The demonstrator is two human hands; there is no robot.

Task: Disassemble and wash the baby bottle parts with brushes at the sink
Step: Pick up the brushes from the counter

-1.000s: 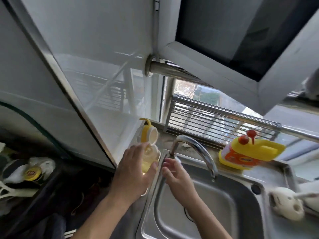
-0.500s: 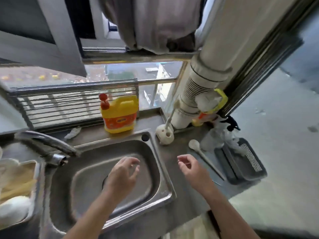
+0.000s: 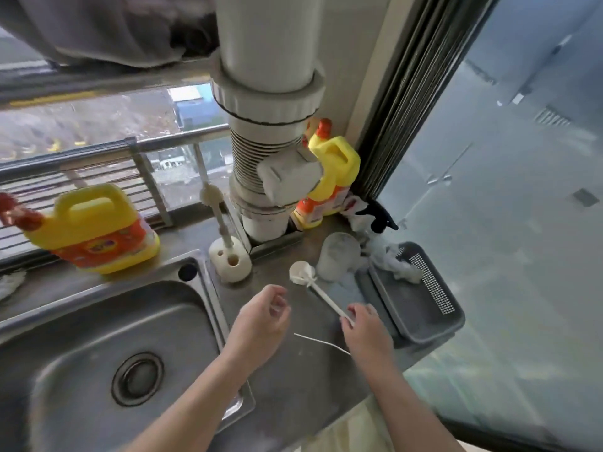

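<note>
Head view: the right hand pinches the handle end of a white bottle brush lying on the counter right of the sink. The left hand hovers beside it, loosely curled and empty. The brush is best lifted by its handle, clear of the grey tray. No bottle parts are in view.

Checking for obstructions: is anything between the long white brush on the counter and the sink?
Only the left hand, hovering over the counter between the brush and the sink. The right hand pinches the brush's handle end.
</note>
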